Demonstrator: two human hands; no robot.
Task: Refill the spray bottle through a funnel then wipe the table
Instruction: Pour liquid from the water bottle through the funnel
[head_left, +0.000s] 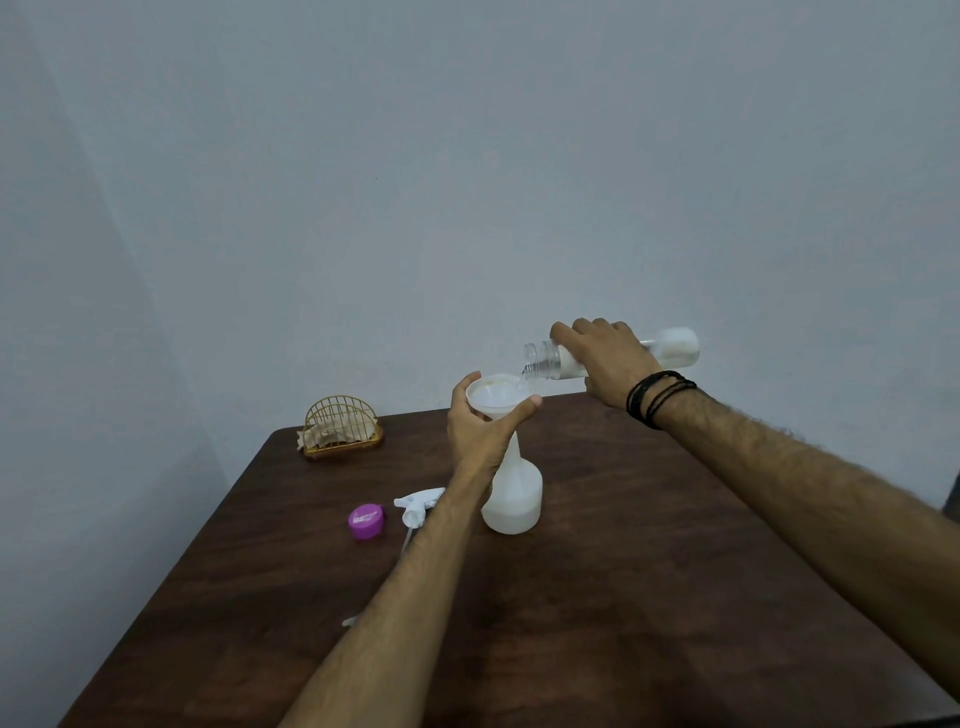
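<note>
The refill is mid-pour: the left hand (480, 431) clasps the funnel (496, 397) seated in the spray bottle (511, 499) standing on the table (649, 571), the right hand (605, 364) tips a clear bottle (623, 356) over it (grip wrapped around), and recapping and wiping remain.

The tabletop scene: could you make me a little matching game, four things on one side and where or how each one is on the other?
Things:
1. funnel
2. clear bottle
3. purple cap
4. spray head

States:
A. lying on the table, left of the spray bottle, detached
B. tipped sideways in the right hand, pouring
C. seated in the spray bottle's neck, steadied by the left hand
D. lying on the table, left of the spray head

Pairs: 1-C, 2-B, 3-D, 4-A
</note>
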